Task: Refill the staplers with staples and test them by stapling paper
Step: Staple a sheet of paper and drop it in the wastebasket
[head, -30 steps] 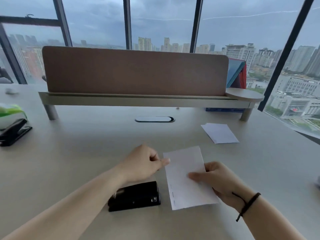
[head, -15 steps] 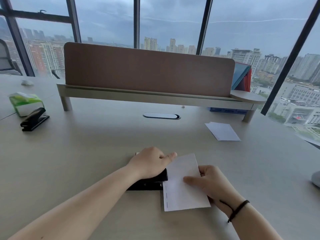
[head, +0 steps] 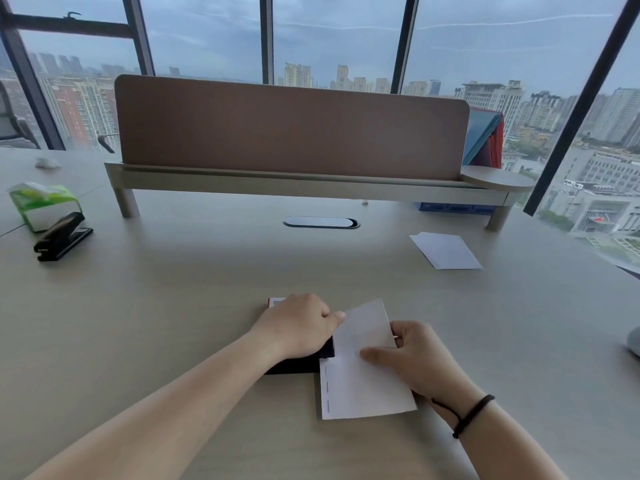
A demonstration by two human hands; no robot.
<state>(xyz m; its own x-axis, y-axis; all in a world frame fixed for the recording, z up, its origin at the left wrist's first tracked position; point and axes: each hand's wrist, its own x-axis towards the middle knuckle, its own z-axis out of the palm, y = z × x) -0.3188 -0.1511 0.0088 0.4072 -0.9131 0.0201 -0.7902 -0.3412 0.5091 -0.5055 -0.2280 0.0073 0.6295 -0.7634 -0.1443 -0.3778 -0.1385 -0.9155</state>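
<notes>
A wide pale beige table (head: 173, 306) runs up to floor-to-ceiling windows with dark frames (head: 266, 36), a grey cloudy skyline of tower blocks beyond them. Across its far side stands a brown rounded-corner divider panel (head: 291, 129) on a low beige raised shelf (head: 277, 185), which ends in a round disc at the right. A dark oval cable port (head: 320, 222) sits in the tabletop just in front. At the far left lies a green and white tissue pack (head: 43, 202), with a small crumpled white wad (head: 47, 163) behind it. A blue slotted plastic tray (head: 453, 207) shows under the shelf's right end.
</notes>
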